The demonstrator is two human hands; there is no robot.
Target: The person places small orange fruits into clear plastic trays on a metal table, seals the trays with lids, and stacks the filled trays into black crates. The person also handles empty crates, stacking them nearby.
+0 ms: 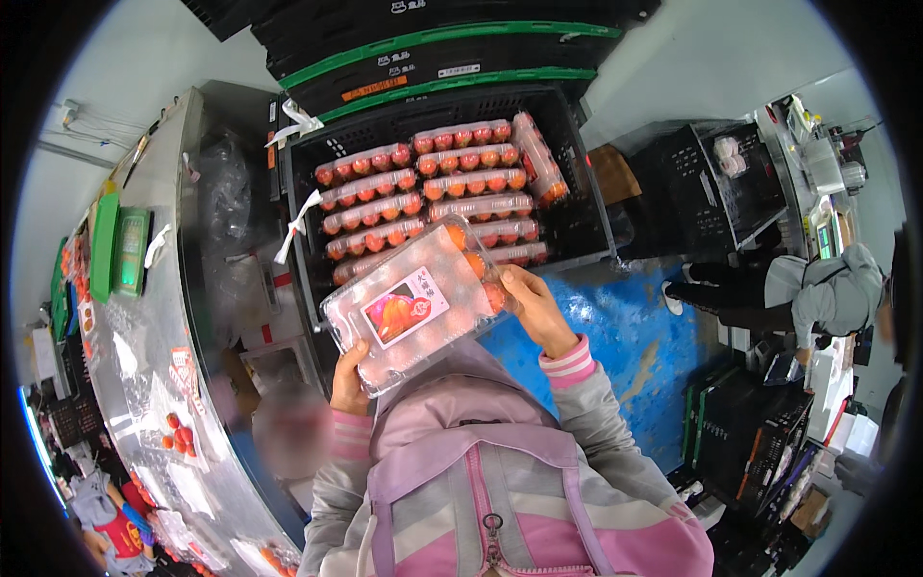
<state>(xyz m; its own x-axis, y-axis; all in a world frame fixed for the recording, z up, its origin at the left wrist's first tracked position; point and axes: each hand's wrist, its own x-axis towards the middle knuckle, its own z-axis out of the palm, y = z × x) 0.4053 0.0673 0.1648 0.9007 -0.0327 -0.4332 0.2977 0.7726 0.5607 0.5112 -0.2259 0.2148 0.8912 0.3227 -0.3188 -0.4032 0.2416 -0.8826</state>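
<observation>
A clear plastic clamshell pack of red-orange fruit [461, 303], with a printed label on its lid, is held in front of my body above the near edge of a black crate. My left hand [351, 379] grips its lower left corner, thumb on top. At the upper right end, my right hand [537, 310] holds it. Behind it, the black plastic crate [595, 195] contains several similar packs standing on edge in two columns, plus one pack [537, 159] set at an angle on the right. White ties [297, 227] hang on the crate's left rim.
Black and green crates [447, 47] are stacked behind. A long steel table [166, 310] on the left bears loose tomato-like fruit [182, 436] and green containers [119, 245]. At right, a person in grey [815, 288] stands at another workbench, near stacked black crates [750, 433].
</observation>
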